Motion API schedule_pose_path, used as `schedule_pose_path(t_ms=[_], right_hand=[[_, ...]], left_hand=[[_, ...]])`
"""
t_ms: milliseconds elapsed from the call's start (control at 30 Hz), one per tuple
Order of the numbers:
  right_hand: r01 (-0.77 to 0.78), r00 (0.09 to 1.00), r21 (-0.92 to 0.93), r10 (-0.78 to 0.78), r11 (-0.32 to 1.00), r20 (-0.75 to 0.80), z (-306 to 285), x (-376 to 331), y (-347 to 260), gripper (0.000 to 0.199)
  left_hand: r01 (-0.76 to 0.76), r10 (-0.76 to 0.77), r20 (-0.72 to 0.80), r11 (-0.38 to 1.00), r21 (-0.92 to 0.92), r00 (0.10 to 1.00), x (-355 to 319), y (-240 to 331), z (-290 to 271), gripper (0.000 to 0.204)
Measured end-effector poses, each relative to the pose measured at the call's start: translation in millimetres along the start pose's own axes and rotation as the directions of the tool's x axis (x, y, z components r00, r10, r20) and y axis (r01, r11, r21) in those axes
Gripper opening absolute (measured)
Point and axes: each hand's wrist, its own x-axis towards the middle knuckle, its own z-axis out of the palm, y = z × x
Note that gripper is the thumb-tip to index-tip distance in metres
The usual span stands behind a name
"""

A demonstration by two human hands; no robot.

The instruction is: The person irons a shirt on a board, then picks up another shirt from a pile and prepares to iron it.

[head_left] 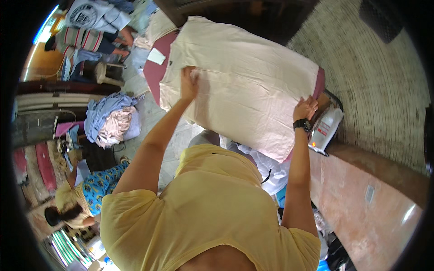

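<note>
A cream shirt (244, 86) lies spread over an ironing board with a dusty pink cover (156, 86), and a small dark tag shows near its left end. My left hand (190, 84) is on the shirt's left part, its fingers curled closed on a bit of the cloth, with creases beside it. At the right end, my right hand (306, 109) rests with fingers stretched out on the shirt's edge. Just right of that hand is a white clothes iron (326, 128) with a small orange light lit. A white flat rectangle (156, 56) lies on the pink cover at the left.
A heap of blue and pale pink clothes (113, 118) stands on the floor at left. Two other people work at the left, one in a striped shirt (81, 39), one in blue patterned clothing (104, 185). Clear plastic bags (269, 167) lie under the board; a low wall (361, 194) stands right.
</note>
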Motion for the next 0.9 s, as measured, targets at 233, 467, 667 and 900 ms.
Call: schedule_pose_path(t_ms=[233, 467, 667, 900], right_hand=[[-0.283, 0.926, -0.041, 0.284, 0.958, 0.247, 40.3, 33.4, 20.4, 0.053], [-0.241, 0.970, 0.047, 0.239, 0.969, 0.047, 31.4, 30.7, 22.5, 0.039], [0.001, 0.990, -0.005, 0.000, 1.000, 0.143, 17.9, -44.9, 51.6, 0.050], [-0.301, 0.935, 0.334, 0.208, 0.893, 0.289, -30.5, -156.6, 27.3, 0.024]], left_hand=[[0.406, -0.450, -0.029, 0.774, 0.486, 0.892, -21.6, -158.7, -95.2, 0.038], [0.486, -0.479, -0.128, 0.874, 0.024, 0.868, -18.4, -147.0, -98.8, 0.020], [0.674, -0.626, 0.262, 0.629, -0.387, 0.735, -59.8, -160.4, -134.3, 0.021], [0.479, -0.478, -0.137, 0.877, -0.032, 0.867, -65.8, -120.9, -129.6, 0.022]])
